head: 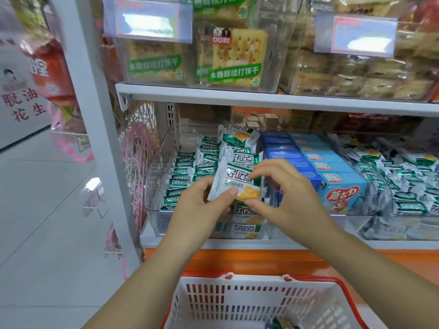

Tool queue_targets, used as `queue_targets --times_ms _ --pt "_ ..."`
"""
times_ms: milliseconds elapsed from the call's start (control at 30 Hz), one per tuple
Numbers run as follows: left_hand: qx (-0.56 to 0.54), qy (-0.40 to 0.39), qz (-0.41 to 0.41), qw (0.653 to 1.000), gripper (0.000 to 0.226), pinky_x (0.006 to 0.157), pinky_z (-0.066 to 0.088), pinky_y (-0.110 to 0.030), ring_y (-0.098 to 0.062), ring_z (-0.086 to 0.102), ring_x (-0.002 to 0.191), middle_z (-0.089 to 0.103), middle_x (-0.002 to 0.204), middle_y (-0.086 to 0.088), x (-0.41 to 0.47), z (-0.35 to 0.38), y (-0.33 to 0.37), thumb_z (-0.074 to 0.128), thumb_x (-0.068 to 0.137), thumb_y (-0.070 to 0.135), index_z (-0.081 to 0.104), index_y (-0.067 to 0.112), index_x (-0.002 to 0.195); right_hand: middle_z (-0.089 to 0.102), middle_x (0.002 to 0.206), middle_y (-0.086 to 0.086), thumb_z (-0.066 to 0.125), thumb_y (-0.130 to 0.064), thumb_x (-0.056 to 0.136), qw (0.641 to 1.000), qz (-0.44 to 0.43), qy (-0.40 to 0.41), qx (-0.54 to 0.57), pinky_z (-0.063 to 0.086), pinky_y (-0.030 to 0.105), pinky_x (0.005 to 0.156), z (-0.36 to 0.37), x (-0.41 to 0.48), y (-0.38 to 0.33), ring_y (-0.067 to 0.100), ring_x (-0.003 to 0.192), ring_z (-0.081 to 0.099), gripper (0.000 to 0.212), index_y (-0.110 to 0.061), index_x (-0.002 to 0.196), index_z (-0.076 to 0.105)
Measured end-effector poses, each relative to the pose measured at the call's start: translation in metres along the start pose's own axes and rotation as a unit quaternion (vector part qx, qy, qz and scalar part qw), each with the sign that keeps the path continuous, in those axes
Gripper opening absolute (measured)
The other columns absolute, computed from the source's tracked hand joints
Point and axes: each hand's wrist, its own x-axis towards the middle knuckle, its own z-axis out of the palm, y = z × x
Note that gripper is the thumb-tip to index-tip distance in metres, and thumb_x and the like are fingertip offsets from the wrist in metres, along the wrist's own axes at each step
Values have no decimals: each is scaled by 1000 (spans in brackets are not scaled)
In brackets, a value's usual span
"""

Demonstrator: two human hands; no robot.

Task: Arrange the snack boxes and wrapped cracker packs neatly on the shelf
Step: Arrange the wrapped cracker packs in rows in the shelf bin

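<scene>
Both hands grasp one wrapped cracker pack (237,184), held just above the front of a clear bin (156,176) on the lower shelf. The left hand (204,205) grips its lower left edge, thumb across the front. The right hand (285,195) pinches its lower right corner between thumb and fingers.

Directly behind and under the pack runs a row of like packs (240,138). Left of the left hand, small green packs (185,176) fill the rest of the bin. Just right of the right hand stand blue boxes (342,188), and beyond them lies a heap of packs (408,186). The upper shelf (261,98) hangs over the hands. A basket (237,300) sits below the forearms.
</scene>
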Motion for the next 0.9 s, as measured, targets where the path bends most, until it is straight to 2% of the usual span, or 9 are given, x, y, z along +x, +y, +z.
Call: queue_targets --times_ms 167,233,300,400,533,633,767,833,900 --pt "47 41 46 997 22 82 55 -32 -13 68 88 67 102 12 8 -14 4 62 89 24 61 37 107 49 98 -22 75 -23 79 996 68 52 11 33 3 78 -6 27 19 -7 88 46 31 -30 104 56" --pt "69 87 72 991 20 73 54 -20 -8 65 87 67 98 15 11 -28 7 61 90 22 62 38 102 48 98 -15 71 -24 83 992 116 56 7 31 8 74 -5 44 28 -1 86 43 29 -28 107 56" --pt "91 139 87 982 20 67 46 -10 3 62 84 66 96 17 14 -43 9 60 91 20 61 39 97 50 106 -7 68 -25 86 988 152 34 -6 30 16 76 -1 57 36 7 94 45 28 -25 112 56" --pt "98 190 76 974 15 71 40 -10 6 58 86 64 93 19 17 -65 10 60 91 19 62 32 98 55 120 -3 62 -29 90 984 176 -14 -29 30 19 81 4 64 40 16 113 49 28 -23 117 57" --pt "114 182 33 976 13 69 38 -11 3 56 87 62 93 17 17 -88 9 60 91 19 63 26 101 53 134 -3 63 -30 89 987 151 4 -50 31 23 96 1 62 31 16 125 45 33 -22 120 60" --pt "133 170 9 976 15 67 34 -9 2 55 88 59 94 19 15 -97 7 60 92 21 63 24 106 55 127 -9 66 -25 87 995 76 17 -67 28 24 102 2 61 6 8 121 43 30 -21 117 63" --pt "139 181 0 974 18 63 32 -8 10 49 81 59 97 14 14 -105 7 57 93 19 63 22 109 59 107 -19 65 -27 88 995 -5 -96 -36 33 8 91 25 67 -38 -6 102 47 24 -23 111 66" --pt "129 189 -9 974 18 66 36 -12 1 55 84 60 101 7 14 -107 7 57 93 16 64 20 109 66 106 -15 65 -28 88 981 -23 -191 -26 32 0 81 46 78 -51 -8 94 52 22 -23 110 68" --pt "124 188 -23 974 17 69 37 -13 -7 57 90 61 100 5 16 -111 6 57 92 15 64 20 107 68 109 -11 64 -29 89 964 -38 -258 -45 35 3 79 68 93 -55 -7 91 53 24 -23 112 68"
